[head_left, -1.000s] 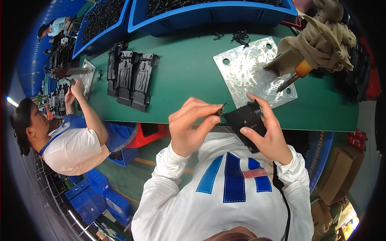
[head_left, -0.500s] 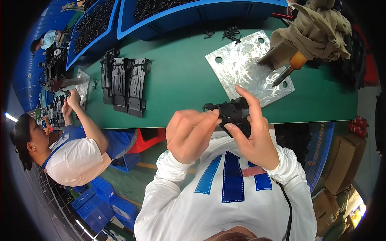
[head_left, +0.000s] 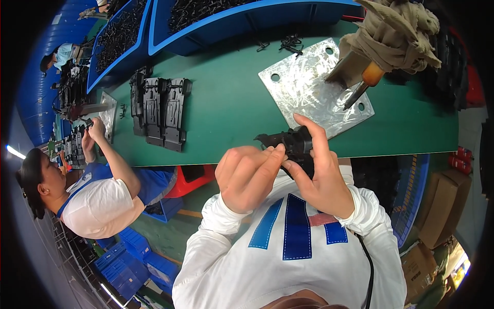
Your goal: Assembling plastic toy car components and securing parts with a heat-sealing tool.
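Observation:
A black molded plastic part point(head_left: 298, 143) is held in front of my chest, at the near edge of the green table. My right hand point(head_left: 325, 177) grips it from the right, thumb beneath and index finger stretched up past it. At the part's lower left side my left hand point(head_left: 249, 174) is closed in a pinch, fingertips touching it. Whatever small thing the left fingertips may pinch is hidden. Beyond my hands lies a metal plate point(head_left: 303, 77) with holes in its corners.
A driver tool with an orange collar point(head_left: 371, 74), wrapped in cloth point(head_left: 393, 36), hangs over the plate. Several black molded parts point(head_left: 164, 113) lie left. Small black clips point(head_left: 292, 44) lie before a blue bin point(head_left: 206, 38). A co-worker point(head_left: 98, 190) works at the left.
The black part has turned slightly in my hands, and my left fingers have shifted a little lower against it. The view has moved slightly. The co-worker's hands have moved a little.

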Demonstrator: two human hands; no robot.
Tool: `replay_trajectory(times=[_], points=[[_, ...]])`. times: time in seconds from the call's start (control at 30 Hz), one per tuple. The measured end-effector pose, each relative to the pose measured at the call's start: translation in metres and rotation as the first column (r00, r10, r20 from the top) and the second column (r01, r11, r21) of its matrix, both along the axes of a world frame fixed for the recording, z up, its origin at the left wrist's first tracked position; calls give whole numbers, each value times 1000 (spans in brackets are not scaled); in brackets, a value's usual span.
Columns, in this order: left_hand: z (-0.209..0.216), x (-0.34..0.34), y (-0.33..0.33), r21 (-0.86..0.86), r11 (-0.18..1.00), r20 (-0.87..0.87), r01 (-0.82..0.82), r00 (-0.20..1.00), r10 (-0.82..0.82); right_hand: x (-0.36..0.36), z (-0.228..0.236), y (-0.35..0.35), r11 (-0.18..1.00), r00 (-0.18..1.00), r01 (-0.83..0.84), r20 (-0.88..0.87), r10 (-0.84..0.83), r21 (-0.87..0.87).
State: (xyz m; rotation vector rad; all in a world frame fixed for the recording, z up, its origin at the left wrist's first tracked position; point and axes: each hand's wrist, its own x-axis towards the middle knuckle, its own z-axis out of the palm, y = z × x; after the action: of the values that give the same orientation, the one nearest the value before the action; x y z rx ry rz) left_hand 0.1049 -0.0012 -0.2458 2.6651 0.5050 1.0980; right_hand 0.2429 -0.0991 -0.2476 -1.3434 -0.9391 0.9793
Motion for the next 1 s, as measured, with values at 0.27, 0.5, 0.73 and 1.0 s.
replay_trajectory(times=[0.27,0.5,0.73,1.0], points=[[5,4,-6,-16,1000,-22,-6,1000,5,2,-5,-5,1000,996,-12,86,12,-8],[7,11,-6,-74,997,4,-12,1000,12,9,-3,-8,1000,1000,-19,-14,19,8],[13,17,-7,-32,997,-57,64,996,-66,19,10,-3,995,996,85,-20,-86,-43],[12,23,-22,-52,996,-42,77,996,-79,15,-12,-10,980,979,200,50,-199,-8]])
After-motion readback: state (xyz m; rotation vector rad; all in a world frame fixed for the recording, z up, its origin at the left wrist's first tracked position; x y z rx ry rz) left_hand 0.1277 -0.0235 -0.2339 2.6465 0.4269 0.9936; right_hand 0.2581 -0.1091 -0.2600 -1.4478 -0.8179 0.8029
